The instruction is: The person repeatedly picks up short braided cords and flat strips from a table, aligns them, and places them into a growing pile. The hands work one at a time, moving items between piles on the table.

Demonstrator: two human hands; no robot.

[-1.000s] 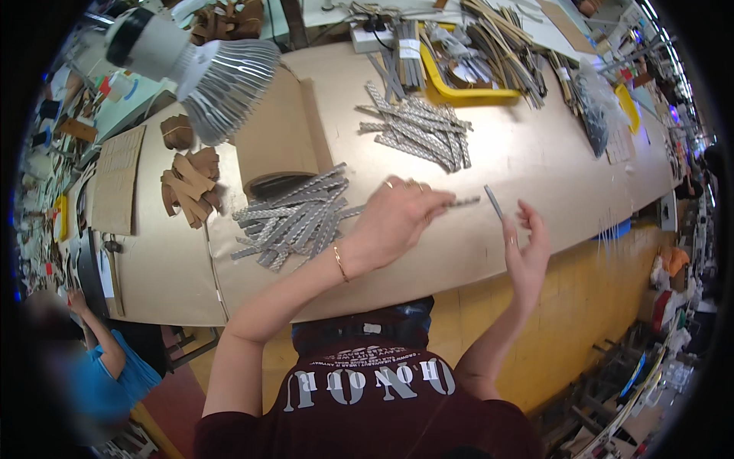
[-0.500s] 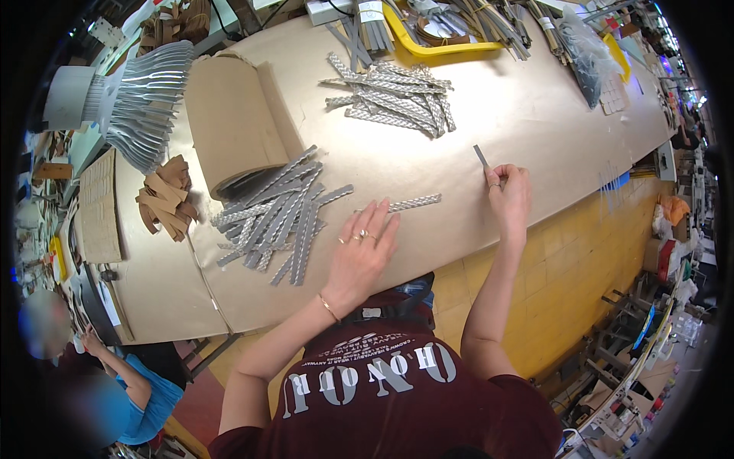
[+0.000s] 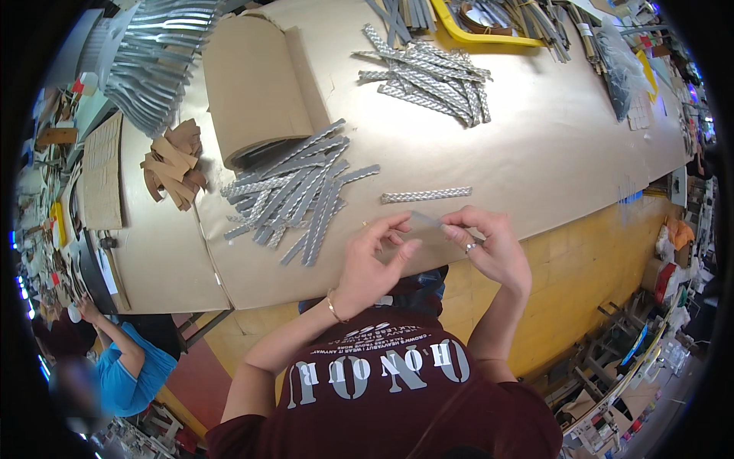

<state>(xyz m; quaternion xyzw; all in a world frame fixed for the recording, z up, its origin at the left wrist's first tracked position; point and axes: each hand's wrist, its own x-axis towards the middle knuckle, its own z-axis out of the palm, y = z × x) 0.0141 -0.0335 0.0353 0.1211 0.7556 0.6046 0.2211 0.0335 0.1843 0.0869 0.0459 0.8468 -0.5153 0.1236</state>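
Note:
My right hand (image 3: 489,243) pinches one end of a thin grey strip (image 3: 427,219) between thumb and fingertips, above the near edge of the table. The strip's other end points toward my left hand (image 3: 378,264), whose fingers are loosely bent, with the thumb apart and nothing held. Just beyond both hands, a single silver braided strap (image 3: 427,195) lies flat on the table. Left of it is a loose pile of grey-backed braided straps (image 3: 294,195). A second heap of silver braided straps (image 3: 432,80) lies farther back.
A curved brown board (image 3: 256,84) stands behind the left pile, with tan leather scraps (image 3: 174,164) beside it. A finned metal lamp (image 3: 157,65) looms at far left. A yellow tray (image 3: 489,34) and bundled strips (image 3: 547,30) line the back. Another person in blue (image 3: 134,367) is at lower left.
My right hand has brought the grey strip left and nearer to me. My left hand has lifted off the single braided strap and turned toward the strip. The whole view has shifted.

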